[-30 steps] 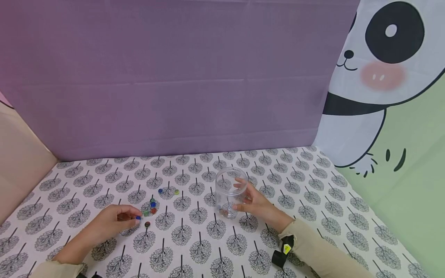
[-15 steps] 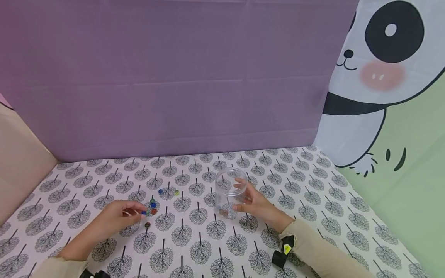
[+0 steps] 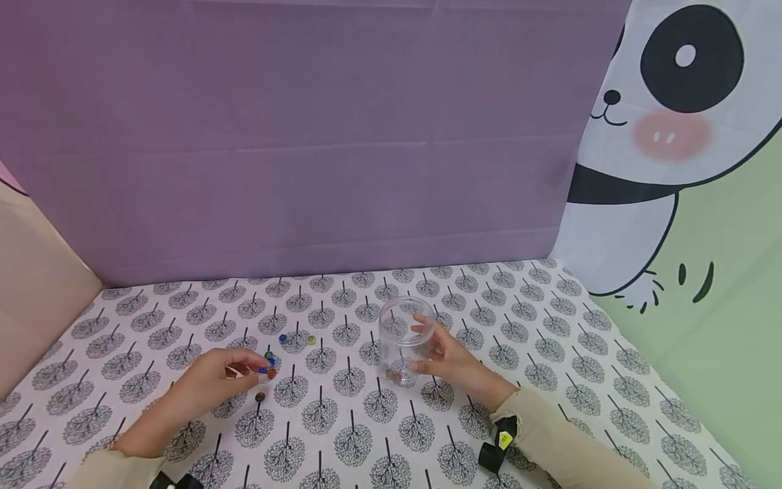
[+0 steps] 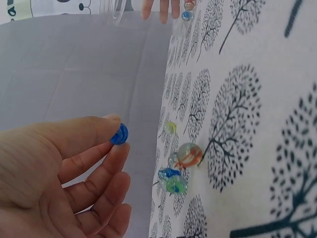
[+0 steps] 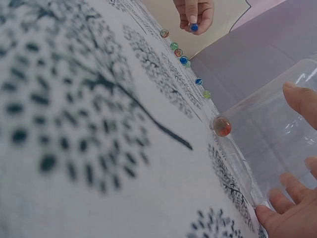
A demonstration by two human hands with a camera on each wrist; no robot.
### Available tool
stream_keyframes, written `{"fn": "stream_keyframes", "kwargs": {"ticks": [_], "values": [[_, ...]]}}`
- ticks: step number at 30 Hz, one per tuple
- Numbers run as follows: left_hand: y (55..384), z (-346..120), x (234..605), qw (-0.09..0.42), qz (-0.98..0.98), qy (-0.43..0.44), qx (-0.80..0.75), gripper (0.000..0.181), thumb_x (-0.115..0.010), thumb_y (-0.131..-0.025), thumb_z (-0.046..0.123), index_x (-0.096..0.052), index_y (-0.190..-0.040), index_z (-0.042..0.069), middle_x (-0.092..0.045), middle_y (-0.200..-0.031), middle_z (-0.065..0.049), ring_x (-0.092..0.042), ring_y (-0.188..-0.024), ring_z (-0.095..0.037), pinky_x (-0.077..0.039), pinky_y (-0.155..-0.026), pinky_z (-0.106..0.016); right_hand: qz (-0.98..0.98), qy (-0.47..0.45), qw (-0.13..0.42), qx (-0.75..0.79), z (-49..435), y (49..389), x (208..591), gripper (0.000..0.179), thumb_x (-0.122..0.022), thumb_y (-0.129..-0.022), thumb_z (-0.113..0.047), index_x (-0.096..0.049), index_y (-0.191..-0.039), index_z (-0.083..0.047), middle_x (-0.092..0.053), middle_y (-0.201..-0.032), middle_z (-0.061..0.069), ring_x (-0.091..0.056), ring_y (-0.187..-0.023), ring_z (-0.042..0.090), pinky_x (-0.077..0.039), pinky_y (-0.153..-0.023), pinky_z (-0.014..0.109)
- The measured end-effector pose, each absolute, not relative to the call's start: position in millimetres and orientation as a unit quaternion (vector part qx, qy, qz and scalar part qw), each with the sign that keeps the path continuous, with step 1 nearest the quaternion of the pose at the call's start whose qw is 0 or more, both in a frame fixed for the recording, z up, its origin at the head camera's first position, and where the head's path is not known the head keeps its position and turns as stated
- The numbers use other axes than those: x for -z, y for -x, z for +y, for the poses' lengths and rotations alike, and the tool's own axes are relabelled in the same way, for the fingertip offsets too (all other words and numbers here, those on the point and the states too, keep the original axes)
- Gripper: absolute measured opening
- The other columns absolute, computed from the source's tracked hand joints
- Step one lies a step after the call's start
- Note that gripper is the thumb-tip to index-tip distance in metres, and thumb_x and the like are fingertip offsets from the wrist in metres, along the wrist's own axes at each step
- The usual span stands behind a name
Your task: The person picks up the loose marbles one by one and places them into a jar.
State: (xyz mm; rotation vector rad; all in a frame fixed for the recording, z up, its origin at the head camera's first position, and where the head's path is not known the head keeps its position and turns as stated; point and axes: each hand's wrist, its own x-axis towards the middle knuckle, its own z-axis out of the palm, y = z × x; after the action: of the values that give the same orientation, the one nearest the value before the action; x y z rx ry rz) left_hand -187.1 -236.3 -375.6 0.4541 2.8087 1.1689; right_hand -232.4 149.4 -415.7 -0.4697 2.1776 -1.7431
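Observation:
Between thumb and forefinger my left hand (image 3: pixel 210 384) pinches a blue marble (image 4: pixel 119 134), held above the cloth by a small cluster of glass marbles. In that cluster are a clear marble with orange swirls (image 4: pixel 189 155) and a green one (image 4: pixel 176 185). My right hand (image 3: pixel 455 363) grips the right side of a clear, lidless jar (image 3: pixel 394 350), its thumb toward the near side. The jar stands upright, and a few marbles lie on its bottom, among them a reddish one (image 5: pixel 222 126).
Beyond the cluster lie a blue marble (image 3: pixel 283 337) and a yellow-green marble (image 3: pixel 311 340). Nearer sits a dark brownish marble (image 3: pixel 260 396). A tree-print cloth (image 3: pixel 342 448) covers the table, with a purple curtain (image 3: pixel 330 204) behind it.
My left hand has moved right and slightly away from me with the blue marble, now overlapping the cluster in the head view. My right hand and the jar have stayed put.

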Motion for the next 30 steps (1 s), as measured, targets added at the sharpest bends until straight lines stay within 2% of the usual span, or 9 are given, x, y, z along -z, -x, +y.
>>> {"fn": "stream_keyframes", "kwargs": {"ticks": [6, 15, 21, 26, 30], "values": [[189, -231, 376, 0.029, 0.912, -0.159, -0.378, 0.022, -0.068, -0.086, 0.024, -0.069, -0.103, 0.011, -0.066, -0.096, 0.002, -0.057, -0.080, -0.008, -0.049, -0.070, -0.025, 0.760, 0.165, 0.158, 0.609, 150, 233, 416, 0.091, -0.076, -0.078, -0.020, -0.020, -0.149, -0.026, -0.027, -0.152, 0.012, -0.027, -0.137, 0.040, -0.025, -0.109, 0.050], [190, -221, 377, 0.023, 0.912, -0.167, -0.374, 0.024, -0.067, -0.085, 0.021, -0.068, -0.105, 0.007, -0.066, -0.094, 0.002, -0.058, -0.083, -0.012, -0.049, -0.073, -0.025, 0.762, 0.166, 0.156, 0.607, 150, 233, 417, 0.091, -0.076, -0.078, -0.020, -0.020, -0.150, -0.025, -0.027, -0.152, 0.012, -0.029, -0.136, 0.041, -0.027, -0.108, 0.051], [190, -214, 377, 0.009, 0.909, -0.183, -0.374, 0.021, -0.068, -0.085, 0.019, -0.068, -0.103, 0.007, -0.066, -0.091, 0.005, -0.058, -0.081, -0.006, -0.049, -0.074, -0.023, 0.758, 0.170, 0.156, 0.610, 151, 234, 417, 0.090, -0.076, -0.078, -0.020, -0.020, -0.149, -0.025, -0.027, -0.152, 0.012, -0.028, -0.136, 0.041, -0.028, -0.108, 0.050], [192, -211, 376, -0.003, 0.908, -0.194, -0.372, 0.021, -0.068, -0.085, 0.019, -0.069, -0.103, 0.008, -0.067, -0.093, 0.005, -0.058, -0.083, -0.006, -0.049, -0.075, -0.024, 0.755, 0.175, 0.159, 0.611, 152, 235, 420, 0.090, -0.075, -0.079, -0.020, -0.020, -0.149, -0.025, -0.026, -0.152, 0.013, -0.027, -0.136, 0.041, -0.028, -0.108, 0.049], [193, -209, 373, 0.011, 0.906, -0.185, -0.381, 0.022, -0.067, -0.086, 0.021, -0.068, -0.105, 0.009, -0.067, -0.097, 0.004, -0.058, -0.084, -0.010, -0.050, -0.073, -0.024, 0.759, 0.171, 0.156, 0.608, 151, 236, 420, 0.091, -0.076, -0.078, -0.020, -0.020, -0.149, -0.026, -0.027, -0.152, 0.011, -0.028, -0.136, 0.040, -0.028, -0.108, 0.048]]}}
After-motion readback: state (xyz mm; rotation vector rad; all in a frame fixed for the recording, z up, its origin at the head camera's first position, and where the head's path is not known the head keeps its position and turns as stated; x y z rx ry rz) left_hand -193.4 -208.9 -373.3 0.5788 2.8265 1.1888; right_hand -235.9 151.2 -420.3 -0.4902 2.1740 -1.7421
